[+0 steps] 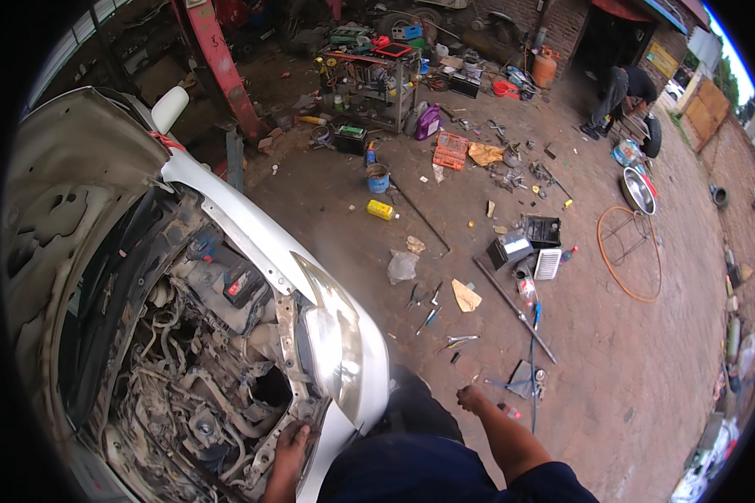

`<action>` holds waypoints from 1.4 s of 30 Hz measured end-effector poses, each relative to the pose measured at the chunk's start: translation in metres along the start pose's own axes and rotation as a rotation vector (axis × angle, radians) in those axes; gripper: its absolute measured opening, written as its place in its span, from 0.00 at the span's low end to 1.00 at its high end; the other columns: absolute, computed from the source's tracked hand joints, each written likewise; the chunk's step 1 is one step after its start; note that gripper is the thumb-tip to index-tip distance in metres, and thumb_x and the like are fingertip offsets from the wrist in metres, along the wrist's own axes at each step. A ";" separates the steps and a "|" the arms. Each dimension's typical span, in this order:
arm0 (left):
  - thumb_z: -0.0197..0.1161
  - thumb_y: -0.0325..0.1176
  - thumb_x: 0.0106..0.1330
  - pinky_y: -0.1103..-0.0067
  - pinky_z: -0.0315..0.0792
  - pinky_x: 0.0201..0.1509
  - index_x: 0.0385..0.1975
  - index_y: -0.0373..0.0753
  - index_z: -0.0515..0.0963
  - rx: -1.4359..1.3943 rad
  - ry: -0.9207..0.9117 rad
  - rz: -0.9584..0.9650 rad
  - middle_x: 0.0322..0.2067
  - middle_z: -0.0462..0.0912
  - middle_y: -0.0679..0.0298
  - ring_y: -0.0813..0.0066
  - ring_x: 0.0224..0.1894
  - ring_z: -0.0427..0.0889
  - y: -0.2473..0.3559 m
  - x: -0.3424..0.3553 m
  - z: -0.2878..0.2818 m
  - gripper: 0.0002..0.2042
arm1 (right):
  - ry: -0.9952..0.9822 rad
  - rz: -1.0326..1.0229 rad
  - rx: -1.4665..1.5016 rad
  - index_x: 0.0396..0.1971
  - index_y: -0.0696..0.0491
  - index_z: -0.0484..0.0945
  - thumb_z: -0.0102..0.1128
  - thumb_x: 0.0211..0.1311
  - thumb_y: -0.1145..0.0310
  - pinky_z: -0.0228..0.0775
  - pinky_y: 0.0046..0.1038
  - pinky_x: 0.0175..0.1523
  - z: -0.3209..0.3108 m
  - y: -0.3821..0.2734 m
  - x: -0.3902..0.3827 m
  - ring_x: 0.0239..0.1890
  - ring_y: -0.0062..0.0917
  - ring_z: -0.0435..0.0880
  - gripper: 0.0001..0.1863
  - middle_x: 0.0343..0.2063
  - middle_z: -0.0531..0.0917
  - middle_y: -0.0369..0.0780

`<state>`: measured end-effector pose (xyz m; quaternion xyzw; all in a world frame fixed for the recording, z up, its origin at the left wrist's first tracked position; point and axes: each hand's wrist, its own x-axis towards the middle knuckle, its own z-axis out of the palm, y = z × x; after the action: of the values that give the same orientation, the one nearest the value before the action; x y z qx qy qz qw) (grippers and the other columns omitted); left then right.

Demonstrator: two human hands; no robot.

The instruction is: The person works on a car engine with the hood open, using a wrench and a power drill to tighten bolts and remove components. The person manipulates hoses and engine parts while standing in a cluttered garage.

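Observation:
A white car stands at the left with its hood [88, 159] raised and its engine [201, 411] bare and dusty. My left hand [291, 444] lies on the front crossmember beside the headlight [337, 344], fingers laid along the metal. To the right of the car, my right hand [471, 397] hangs above the paved ground with its fingers curled in; whatever they may hold is hidden. Below it, pliers [417, 295] and other hand tools lie loose. A black-and-red box-shaped part [242, 283] sits at the front of the engine bay.
A long metal bar [516, 310], a black battery [509, 249] and a white air filter [548, 264] lie on the ground ahead. Further off are a yellow bottle [381, 210], an orange tool case [450, 151], a tool cart [369, 84] and a red post [218, 67]. Another person [620, 96] bends beside a tire.

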<state>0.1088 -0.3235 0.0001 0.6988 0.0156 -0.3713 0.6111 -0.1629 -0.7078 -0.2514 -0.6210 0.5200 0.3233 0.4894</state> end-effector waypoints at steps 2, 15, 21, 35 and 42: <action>0.58 0.36 0.75 0.73 0.78 0.51 0.48 0.26 0.76 0.003 -0.005 0.036 0.40 0.85 0.55 0.66 0.42 0.85 0.002 0.005 0.002 0.16 | -0.032 -0.121 -0.132 0.31 0.57 0.85 0.49 0.66 0.57 0.67 0.34 0.22 -0.006 0.022 0.017 0.18 0.29 0.76 0.20 0.21 0.82 0.42; 0.56 0.46 0.75 0.70 0.68 0.63 0.56 0.39 0.78 0.519 0.174 -0.009 0.53 0.80 0.55 0.63 0.56 0.77 -0.024 -0.011 -0.027 0.20 | 0.217 -0.117 -0.265 0.30 0.57 0.85 0.54 0.64 0.49 0.78 0.37 0.39 -0.083 -0.074 -0.035 0.31 0.32 0.87 0.24 0.25 0.87 0.44; 0.52 0.47 0.77 0.69 0.66 0.66 0.55 0.40 0.80 0.767 0.089 0.189 0.56 0.79 0.53 0.58 0.59 0.75 -0.052 0.013 -0.045 0.20 | 0.186 -0.132 -0.295 0.28 0.60 0.86 0.54 0.64 0.44 0.80 0.39 0.43 -0.030 -0.051 -0.022 0.31 0.38 0.88 0.30 0.24 0.87 0.47; 0.58 0.47 0.74 0.71 0.74 0.55 0.50 0.37 0.81 0.303 0.087 0.224 0.44 0.86 0.57 0.66 0.48 0.84 -0.008 0.014 -0.036 0.18 | 0.024 -0.073 0.188 0.39 0.52 0.76 0.56 0.66 0.65 0.72 0.40 0.23 -0.056 -0.024 0.060 0.21 0.31 0.82 0.08 0.23 0.81 0.43; 0.57 0.48 0.74 0.68 0.75 0.51 0.47 0.36 0.81 0.179 0.453 0.214 0.38 0.86 0.56 0.61 0.43 0.84 -0.057 -0.068 -0.048 0.19 | 0.335 -0.789 -0.155 0.40 0.52 0.76 0.57 0.66 0.65 0.72 0.39 0.25 -0.063 -0.277 -0.041 0.23 0.31 0.82 0.09 0.26 0.81 0.43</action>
<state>0.0564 -0.2383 -0.0125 0.8130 0.0451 -0.1385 0.5637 0.0864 -0.7590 -0.1192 -0.8509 0.2893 0.0444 0.4361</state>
